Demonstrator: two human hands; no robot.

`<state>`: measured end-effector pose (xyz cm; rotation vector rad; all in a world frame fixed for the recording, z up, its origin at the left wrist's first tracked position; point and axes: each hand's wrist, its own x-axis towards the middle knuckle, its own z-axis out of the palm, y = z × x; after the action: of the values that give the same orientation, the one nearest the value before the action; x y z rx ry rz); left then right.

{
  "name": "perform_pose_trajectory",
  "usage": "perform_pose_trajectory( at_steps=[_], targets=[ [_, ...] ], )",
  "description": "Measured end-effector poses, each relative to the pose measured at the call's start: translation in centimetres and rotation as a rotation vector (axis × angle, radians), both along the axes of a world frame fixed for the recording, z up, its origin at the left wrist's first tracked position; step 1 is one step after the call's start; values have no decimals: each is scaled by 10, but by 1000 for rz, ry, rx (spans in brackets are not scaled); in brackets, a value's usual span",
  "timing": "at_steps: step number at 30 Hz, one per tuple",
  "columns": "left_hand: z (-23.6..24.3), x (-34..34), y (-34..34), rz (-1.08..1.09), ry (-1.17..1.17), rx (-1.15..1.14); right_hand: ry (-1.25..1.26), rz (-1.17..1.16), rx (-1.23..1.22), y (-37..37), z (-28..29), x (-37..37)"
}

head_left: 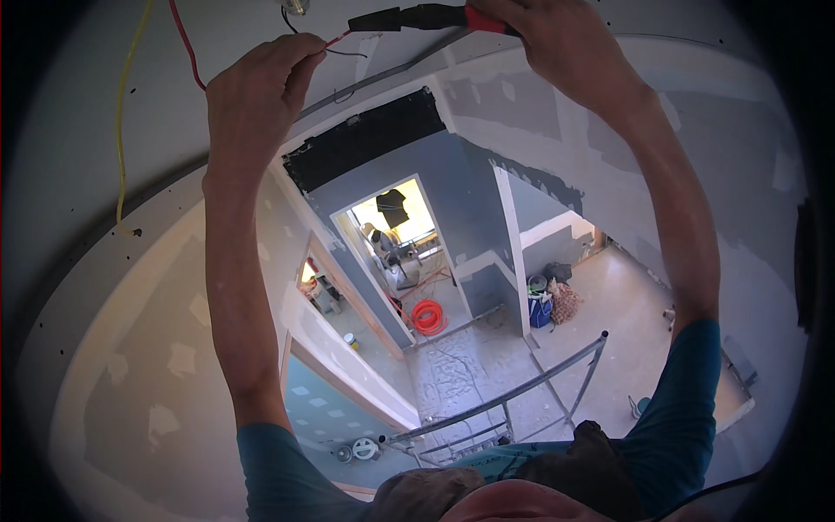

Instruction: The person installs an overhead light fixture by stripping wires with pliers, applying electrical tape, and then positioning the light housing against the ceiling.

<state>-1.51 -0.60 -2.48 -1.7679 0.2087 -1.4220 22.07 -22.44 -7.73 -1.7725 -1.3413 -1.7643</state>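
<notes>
Both my arms reach up to a pale ceiling surface. My left hand [261, 100] pinches a thin red wire [337, 40] between thumb and fingertips, and a longer stretch of red wire [185, 43] runs down to the back of that hand. Pliers with black jaws and red-and-black handles [426, 16] are held in my right hand [557, 43], partly cut off by the top edge. The jaw end of the pliers meets the tip of the red wire. A loose black wire [350, 54] pokes out beside my left fingertips.
A yellow cable [122, 122] dangles at the left. Below me stands a metal guardrail [513, 393]. On the floor beneath lie an orange coiled hose [428, 318] by a doorway and a blue bag [540, 311] with other bundles. Patched wall panels [165, 374] flank the space.
</notes>
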Motion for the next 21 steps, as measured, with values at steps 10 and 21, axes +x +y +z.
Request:
perform_pose_trajectory(
  at_steps=[10,21],
  targets=[
    [-1,0,-6,-2,10,-13,-202,13,-51,-15,32,5],
    [3,-3,-3,-13,51,-31,-224,21,-189,-21,65,6]
  ],
)
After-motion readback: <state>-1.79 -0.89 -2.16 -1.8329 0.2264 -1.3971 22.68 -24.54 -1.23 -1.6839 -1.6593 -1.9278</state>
